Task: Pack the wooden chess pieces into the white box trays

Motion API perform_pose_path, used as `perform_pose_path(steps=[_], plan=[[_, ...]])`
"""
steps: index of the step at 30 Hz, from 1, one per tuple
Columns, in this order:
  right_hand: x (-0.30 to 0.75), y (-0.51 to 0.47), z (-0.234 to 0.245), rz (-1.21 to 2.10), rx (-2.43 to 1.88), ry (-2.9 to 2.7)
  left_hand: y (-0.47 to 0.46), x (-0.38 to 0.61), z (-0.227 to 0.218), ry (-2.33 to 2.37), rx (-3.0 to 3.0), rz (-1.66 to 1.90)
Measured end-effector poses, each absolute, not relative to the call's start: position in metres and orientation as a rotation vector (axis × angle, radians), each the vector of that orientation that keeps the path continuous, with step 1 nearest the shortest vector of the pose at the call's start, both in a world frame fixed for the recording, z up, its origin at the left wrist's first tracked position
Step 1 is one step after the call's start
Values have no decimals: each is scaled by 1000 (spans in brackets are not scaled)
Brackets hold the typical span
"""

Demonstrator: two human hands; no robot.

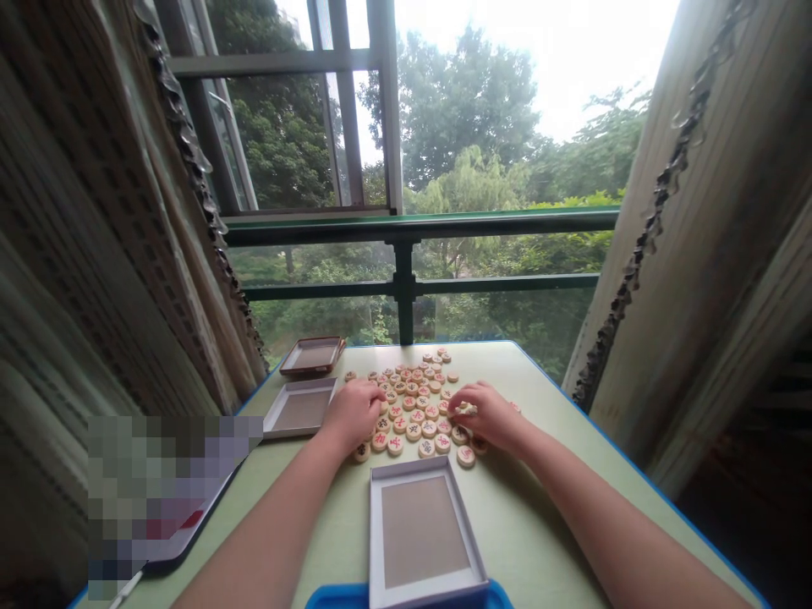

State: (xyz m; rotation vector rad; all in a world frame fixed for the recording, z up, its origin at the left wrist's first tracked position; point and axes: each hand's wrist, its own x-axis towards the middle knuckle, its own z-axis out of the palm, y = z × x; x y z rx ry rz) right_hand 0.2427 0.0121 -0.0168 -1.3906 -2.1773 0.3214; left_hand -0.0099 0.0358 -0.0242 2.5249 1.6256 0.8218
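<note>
Many round wooden xiangqi pieces (pixel 417 416) with red or black characters lie spread over the pale green table. At the left side of the spread, my left hand (pixel 359 410) has its fingers curled down among the pieces. What its fingertips hold, if anything, is hidden by the hand. On the right side my right hand (pixel 485 413) bends over the pieces, its thumb and forefinger closing at the edge of a xiangqi piece. A few pieces lie partly under that palm. Nearest to me is a shallow open box tray (pixel 375 533) with a grey-brown bottom.
Left of the pieces sit a white-rimmed box tray (pixel 270 427) and a brown-rimmed one (pixel 310 370) behind it. A blue plastic thing (pixel 336 596) is under the near tray. A blurred-out device (pixel 183 541) lies at left. Curtains (pixel 685 254) and a green railing (pixel 507 222) surround the table.
</note>
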Motion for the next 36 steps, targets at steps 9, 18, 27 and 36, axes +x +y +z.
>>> perform_pose_path(steps=[9, 18, 27, 36], plan=[[249, 12, -11, 290, -1485, -2126, 33, -11, -22, 1677, 2520, 816], [250, 18, -21, 175, -1391, -2225, 35, -14, -21, 1769, 2481, 688], [249, 21, -21, 141, -1458, -2257, 39, -16, -24, 1811, 2439, 591], [255, 27, -25, 19, -1567, -2138, 37, -15, -24, 1740, 2518, 529]])
